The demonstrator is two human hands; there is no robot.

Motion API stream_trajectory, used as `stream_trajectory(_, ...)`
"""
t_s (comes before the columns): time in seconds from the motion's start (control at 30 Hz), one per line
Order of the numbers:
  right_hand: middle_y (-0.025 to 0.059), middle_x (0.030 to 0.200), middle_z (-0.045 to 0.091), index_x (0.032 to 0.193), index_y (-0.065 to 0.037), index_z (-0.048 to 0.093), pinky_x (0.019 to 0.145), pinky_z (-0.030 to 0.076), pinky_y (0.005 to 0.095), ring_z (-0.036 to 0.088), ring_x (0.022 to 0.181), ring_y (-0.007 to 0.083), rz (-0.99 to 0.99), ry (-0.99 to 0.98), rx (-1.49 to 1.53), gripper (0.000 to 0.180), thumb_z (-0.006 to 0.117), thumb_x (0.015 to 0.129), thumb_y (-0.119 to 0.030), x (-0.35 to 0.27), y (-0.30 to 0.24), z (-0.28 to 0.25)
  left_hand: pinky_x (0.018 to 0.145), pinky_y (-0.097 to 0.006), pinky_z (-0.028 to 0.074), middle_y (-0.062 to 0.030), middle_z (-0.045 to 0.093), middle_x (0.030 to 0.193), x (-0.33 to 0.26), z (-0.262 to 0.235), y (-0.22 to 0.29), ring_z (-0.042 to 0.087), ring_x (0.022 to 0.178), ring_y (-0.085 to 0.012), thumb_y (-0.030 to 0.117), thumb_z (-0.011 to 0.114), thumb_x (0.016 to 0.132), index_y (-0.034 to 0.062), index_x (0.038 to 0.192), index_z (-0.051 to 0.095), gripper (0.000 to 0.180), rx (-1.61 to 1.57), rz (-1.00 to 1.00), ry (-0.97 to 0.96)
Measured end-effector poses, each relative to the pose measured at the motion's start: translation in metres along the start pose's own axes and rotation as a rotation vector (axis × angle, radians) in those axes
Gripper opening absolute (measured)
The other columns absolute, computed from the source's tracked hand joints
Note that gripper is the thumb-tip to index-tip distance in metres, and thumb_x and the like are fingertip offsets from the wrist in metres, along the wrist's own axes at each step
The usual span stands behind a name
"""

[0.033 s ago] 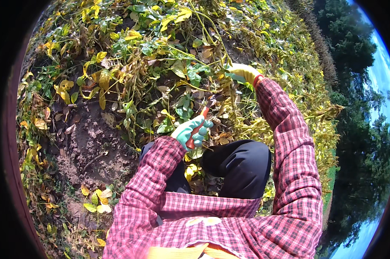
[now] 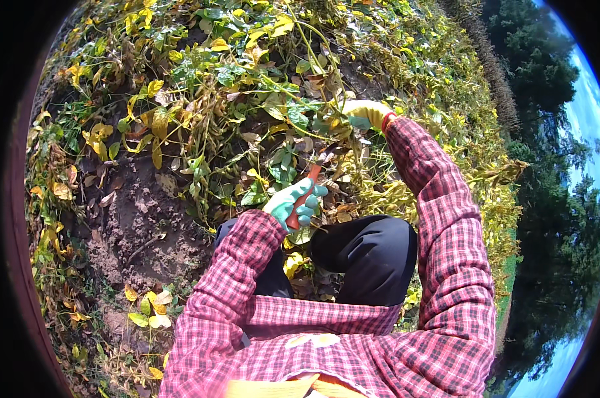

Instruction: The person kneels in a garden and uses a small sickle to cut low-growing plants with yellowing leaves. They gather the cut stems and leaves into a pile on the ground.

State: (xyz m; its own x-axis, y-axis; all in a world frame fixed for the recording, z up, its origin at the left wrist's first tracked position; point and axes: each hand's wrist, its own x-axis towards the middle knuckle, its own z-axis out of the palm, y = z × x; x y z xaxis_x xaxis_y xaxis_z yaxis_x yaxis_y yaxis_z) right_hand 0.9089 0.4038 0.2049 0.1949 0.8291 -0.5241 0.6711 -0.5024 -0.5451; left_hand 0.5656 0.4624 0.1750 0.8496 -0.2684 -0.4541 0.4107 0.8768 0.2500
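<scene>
Both gloved: my left hand (image 2: 293, 204) is gripping a red-handled cutting tool (image 2: 304, 197), my right hand (image 2: 361, 114) is clutching leafy yellow-green plant stems (image 2: 293, 99) above bare soil (image 2: 147, 219).

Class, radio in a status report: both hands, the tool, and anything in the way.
Left hand in green glove, shut on red-handled tool. Right hand in yellow glove, gripping green and yellow leafy plant stems. Tangled foliage crowds the tool tip.

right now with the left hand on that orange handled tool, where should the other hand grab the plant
Low on the plant's stems, about where the right hand already reaches in from the right. Higher up is only loose yellow and green leaves, which would probably tear off. The left hand holds the orange-handled tool nearer the body, so gripping from the far right side keeps the hands apart.
</scene>
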Motion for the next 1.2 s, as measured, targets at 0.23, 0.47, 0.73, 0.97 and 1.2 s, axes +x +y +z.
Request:
stream_trajectory(0.23, 0.0045, 0.070, 0.061, 0.086, -0.006, 0.061, 0.058, 0.046, 0.0334, 0.052, 0.062, 0.0153, -0.276, -0.356, -0.676, 0.014, 0.056, 0.084, -0.018, 0.047, -0.046, 0.036, 0.042, -0.020, 0.036, 0.0027, 0.049, 0.068, 0.003, -0.006, -0.009, 0.041, 0.047, -0.0056, 0.036, 0.054, 0.094, -0.0010, 0.114, 0.051, 0.042, -0.140, 0.001, -0.080)
stream_trajectory(0.47, 0.0148, 0.072, 0.062, 0.082, -0.001, 0.063, 0.063, 0.049, 0.0379, 0.060, 0.068, 0.0280, -0.236, 0.059, -0.445, 0.021, 0.058, 0.080, -0.022, 0.022, -0.073, 0.055, 0.038, -0.020, 0.030, 0.0053, 0.041, 0.061, 0.003, -0.003, -0.009, 0.033, 0.042, -0.0049, 0.032, 0.054, 0.095, -0.0004, 0.111, 0.052, 0.037, -0.207, -0.009, 0.008)
stream_trajectory(0.73, 0.0148, 0.094, 0.068, 0.106, -0.018, 0.067, 0.075, 0.051, 0.0420, 0.066, 0.086, 0.0322, 0.356, 0.647, -0.601, 0.029, 0.054, 0.086, -0.034, -0.007, -0.043, 0.010, 0.040, -0.020, 0.034, 0.0055, 0.046, 0.065, -0.012, -0.012, -0.005, 0.037, 0.046, -0.0045, 0.037, 0.054, 0.094, 0.0013, 0.112, 0.052, 0.041, -0.087, 0.007, 0.000)
stream_trajectory(0.97, 0.0036, 0.113, 0.062, 0.129, -0.008, 0.051, 0.082, 0.049, 0.0277, 0.063, 0.090, 0.0121, -0.218, 0.298, 1.110, 0.062, 0.054, 0.088, -0.055, -0.038, -0.089, -0.041, 0.041, -0.020, 0.034, 0.0055, 0.046, 0.066, -0.005, -0.018, -0.003, 0.038, 0.046, -0.0043, 0.039, 0.049, 0.096, -0.0001, 0.111, 0.052, 0.042, -0.050, 0.025, -0.088)
stream_trajectory(1.2, 0.0027, 0.093, 0.061, 0.114, -0.001, 0.061, 0.074, 0.045, 0.0241, 0.054, 0.081, 0.0094, -0.454, 0.274, 0.306, 0.045, 0.055, 0.092, -0.040, -0.055, -0.184, -0.036, 0.041, -0.024, 0.033, 0.0026, 0.046, 0.064, -0.009, -0.006, 0.000, 0.037, 0.045, -0.0082, 0.032, 0.048, 0.095, 0.0017, 0.107, 0.053, 0.033, 0.048, 0.118, 0.032)
